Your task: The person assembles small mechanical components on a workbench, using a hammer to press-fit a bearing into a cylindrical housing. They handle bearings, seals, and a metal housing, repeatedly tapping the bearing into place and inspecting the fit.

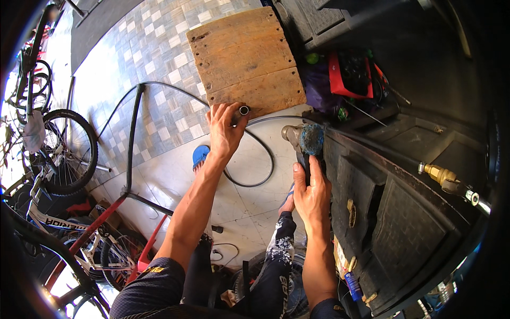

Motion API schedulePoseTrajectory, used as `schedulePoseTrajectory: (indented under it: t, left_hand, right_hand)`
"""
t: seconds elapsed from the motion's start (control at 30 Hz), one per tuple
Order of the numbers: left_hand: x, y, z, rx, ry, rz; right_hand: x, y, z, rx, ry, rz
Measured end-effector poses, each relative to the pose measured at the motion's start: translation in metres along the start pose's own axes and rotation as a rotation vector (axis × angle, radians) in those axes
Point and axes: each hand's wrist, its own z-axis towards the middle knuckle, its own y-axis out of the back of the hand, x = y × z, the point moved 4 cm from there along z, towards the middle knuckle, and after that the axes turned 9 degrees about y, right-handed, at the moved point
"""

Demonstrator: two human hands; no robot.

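While hands (265,159) grip — tube (243,110) left, grinder (308,141) right

Both forearms bare, left hand (224,129) and right hand (311,195) ungloved, no rings, watch or bands visible. Short dark sleeves end above the elbows, left sleeve (151,287) with a small yellow-orange marking near the hem, right sleeve only just showing at the lower edge. Dark trousers (279,266) with a white speckled pattern and white lettering down the leg; blue sandal (200,155) on the left foot, another partly hidden behind the right hand.
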Motion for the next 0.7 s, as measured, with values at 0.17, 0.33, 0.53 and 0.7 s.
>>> schedulePoseTrajectory:
  t: [0.17,0.33,0.53,0.7]
  left_hand:
    - [0.0011,-0.0016,0.0001,0.017,-0.007,-0.030]
    - [0.0012,0.0001,0.0005,0.009,-0.015,-0.028]
    - [0.0014,0.0005,0.0002,-0.010,-0.036,-0.010]
    - [0.0034,-0.0006,0.0001,-0.004,-0.037,-0.023]
  right_hand:
    - [0.0063,-0.0006,0.0019,-0.048,0.127,-0.041]
    - [0.0055,-0.0039,0.0024,-0.038,0.149,-0.057]
    - [0.0051,-0.0051,0.0029,-0.020,0.136,-0.053]
    - [0.0067,-0.0044,0.0038,-0.009,0.117,-0.060]
